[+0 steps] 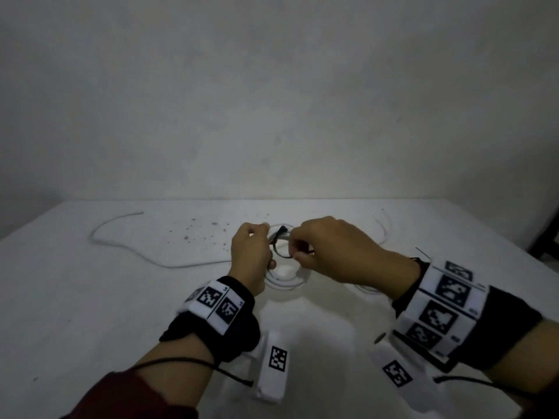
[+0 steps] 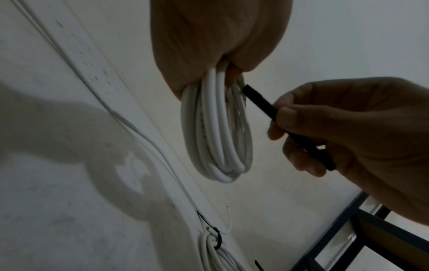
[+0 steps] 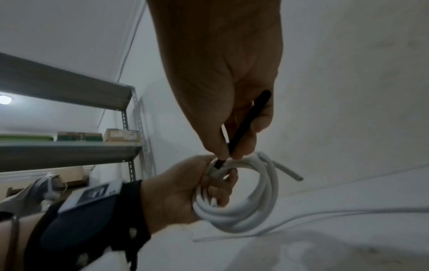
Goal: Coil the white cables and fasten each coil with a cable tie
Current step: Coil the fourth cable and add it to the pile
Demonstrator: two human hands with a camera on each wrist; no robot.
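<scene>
Pinched between thumb and fingers of the right hand (image 2: 362,132) — a thin, stiff black cable tie (image 2: 262,104), its tip touching the smooth white coil (image 2: 216,128). Left hand (image 3: 176,194) curls round the coil's round loops, raised above the white table (image 1: 90,297) — a loose cable (image 1: 127,246) lies beyond.

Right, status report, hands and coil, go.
Left hand grips white coil. Right hand pinches black cable tie, tip at the coil, not yet fastened. One loose white cable on the table. Nothing blocking.
</scene>
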